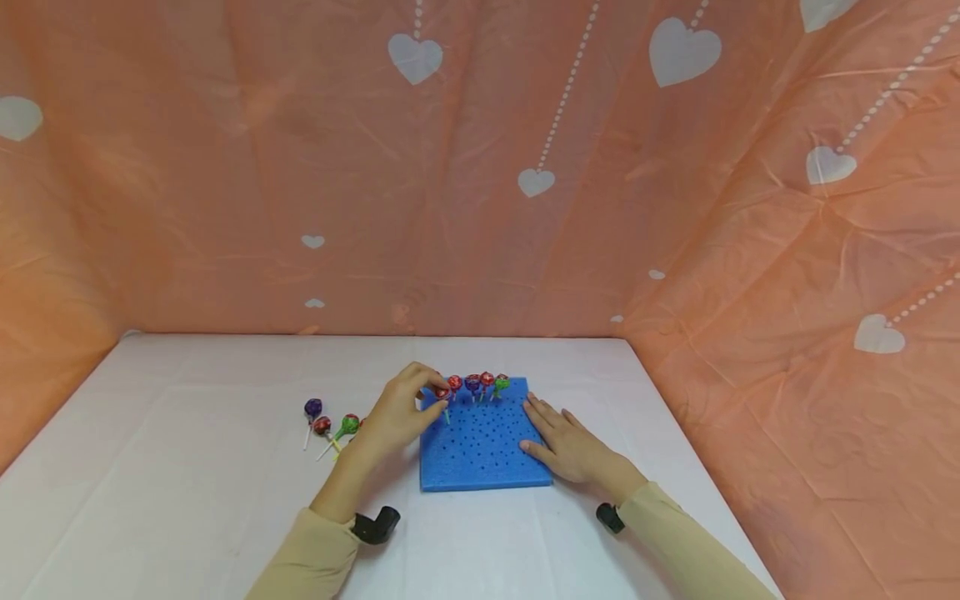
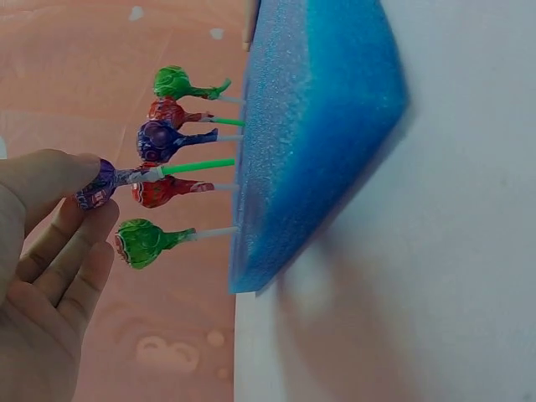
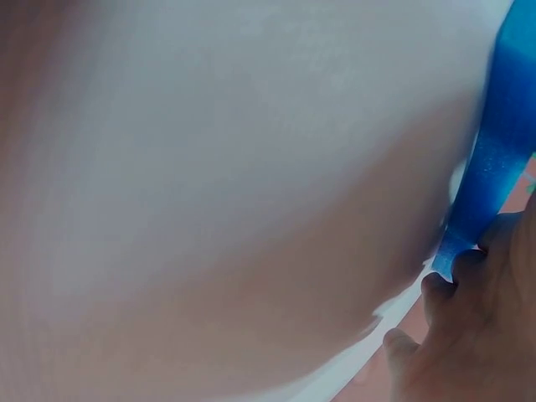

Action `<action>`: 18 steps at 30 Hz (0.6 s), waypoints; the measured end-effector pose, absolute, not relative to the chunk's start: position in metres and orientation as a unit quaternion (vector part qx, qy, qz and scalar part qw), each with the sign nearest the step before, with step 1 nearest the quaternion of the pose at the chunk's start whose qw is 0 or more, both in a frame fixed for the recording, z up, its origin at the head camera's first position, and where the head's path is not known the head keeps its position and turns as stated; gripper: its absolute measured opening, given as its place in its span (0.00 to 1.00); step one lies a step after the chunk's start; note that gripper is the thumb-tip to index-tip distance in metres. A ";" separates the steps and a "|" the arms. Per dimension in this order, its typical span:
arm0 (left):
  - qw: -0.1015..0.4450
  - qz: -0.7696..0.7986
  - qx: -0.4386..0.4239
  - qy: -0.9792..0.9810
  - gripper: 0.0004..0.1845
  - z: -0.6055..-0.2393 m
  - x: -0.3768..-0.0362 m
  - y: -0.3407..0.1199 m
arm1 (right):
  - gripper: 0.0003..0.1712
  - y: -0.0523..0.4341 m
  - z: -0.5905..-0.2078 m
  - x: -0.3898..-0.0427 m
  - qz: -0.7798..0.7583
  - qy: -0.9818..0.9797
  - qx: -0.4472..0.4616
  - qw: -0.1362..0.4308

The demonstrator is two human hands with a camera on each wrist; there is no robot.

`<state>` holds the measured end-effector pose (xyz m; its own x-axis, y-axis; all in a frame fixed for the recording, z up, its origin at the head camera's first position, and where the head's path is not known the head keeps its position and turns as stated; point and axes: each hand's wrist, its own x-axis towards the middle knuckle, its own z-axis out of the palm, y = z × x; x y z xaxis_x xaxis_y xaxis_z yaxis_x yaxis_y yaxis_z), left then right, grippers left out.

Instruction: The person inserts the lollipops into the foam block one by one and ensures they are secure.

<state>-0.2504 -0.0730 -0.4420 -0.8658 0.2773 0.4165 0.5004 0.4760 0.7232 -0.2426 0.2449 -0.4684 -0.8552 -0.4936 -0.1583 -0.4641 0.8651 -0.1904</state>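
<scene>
A blue foam board (image 1: 483, 454) full of small holes lies on the white table. Several lollipops (image 1: 478, 383) stand in its far row. My left hand (image 1: 429, 398) pinches the head of a purple-wrapped lollipop (image 2: 96, 186) whose green stick (image 2: 197, 166) reaches the foam (image 2: 318, 126) at the row's left end. Around it stand green (image 2: 141, 243), red (image 2: 159, 192) and purple (image 2: 157, 140) lollipops. My right hand (image 1: 558, 437) lies flat on the board's right edge, fingers straight. In the right wrist view its fingers (image 3: 452, 293) touch the foam edge (image 3: 502, 151).
Three loose lollipops lie on the table (image 1: 187, 467) left of the board: purple (image 1: 312, 408), red (image 1: 322, 426) and green (image 1: 349, 423). An orange cloth (image 1: 525, 208) with white hearts closes off the back and both sides.
</scene>
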 end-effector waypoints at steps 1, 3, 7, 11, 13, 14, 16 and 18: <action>0.120 -0.456 -0.226 -0.852 0.12 -0.442 -0.250 -0.073 | 0.46 0.245 -0.468 -0.243 -0.073 0.960 -0.249 0.102; 0.114 -0.454 -0.221 -0.855 0.12 -0.443 -0.250 -0.071 | 0.46 0.245 -0.468 -0.243 -0.072 0.960 -0.249 0.103; 0.109 -0.454 -0.220 -0.857 0.12 -0.445 -0.252 -0.071 | 0.46 0.245 -0.468 -0.243 -0.070 0.960 -0.250 0.104; 0.104 -0.451 -0.220 -0.859 0.12 -0.446 -0.252 -0.070 | 0.46 0.245 -0.467 -0.243 -0.069 0.960 -0.251 0.103; 0.102 -0.451 -0.220 -0.859 0.12 -0.446 -0.252 -0.070 | 0.46 0.244 -0.467 -0.242 -0.071 0.960 -0.250 0.104; 0.102 -0.450 -0.220 -0.859 0.12 -0.446 -0.252 -0.070 | 0.46 0.244 -0.467 -0.242 -0.072 0.960 -0.249 0.104; 0.102 -0.450 -0.219 -0.860 0.12 -0.446 -0.252 -0.069 | 0.46 0.244 -0.467 -0.242 -0.073 0.960 -0.248 0.106; 0.100 -0.450 -0.218 -0.860 0.12 -0.446 -0.252 -0.069 | 0.47 0.245 -0.467 -0.242 -0.074 0.960 -0.246 0.108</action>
